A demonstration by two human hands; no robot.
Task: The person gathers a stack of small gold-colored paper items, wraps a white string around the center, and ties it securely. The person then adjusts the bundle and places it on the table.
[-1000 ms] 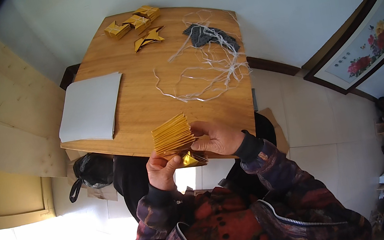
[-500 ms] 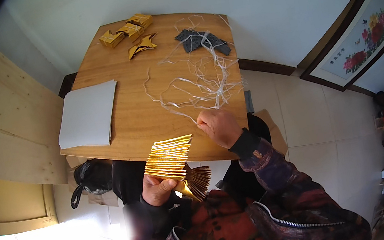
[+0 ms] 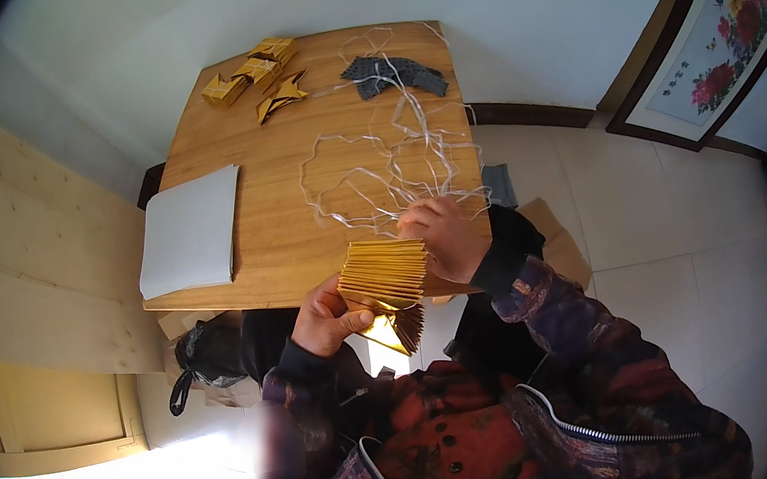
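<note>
On the left of the table (image 3: 227, 154) lies a grey sheet (image 3: 189, 229), flat and not touched. Behind it, at the far edge, stand a few folded gold pieces (image 3: 252, 71) and one gold star (image 3: 281, 96); these look finished. To their right is a dark cloth (image 3: 394, 73), and loose white string (image 3: 393, 172) runs in loops over the middle of the table.

At the near edge, the left hand (image 3: 324, 318) is closed around the lower end of a gold stack (image 3: 384, 280), a thick pack of folded gold paper that fans out a little below the fingers. The right hand (image 3: 442, 238) lies on the upper right side of the stack, fingers curled, just where the string ends come; I cannot tell if it pinches a string or only presses the paper.

I judge the work to be in the middle: some pieces are ready, the stack is gathered, but no string is seen around it.

The underside of the stack and both palms are hidden.
</note>
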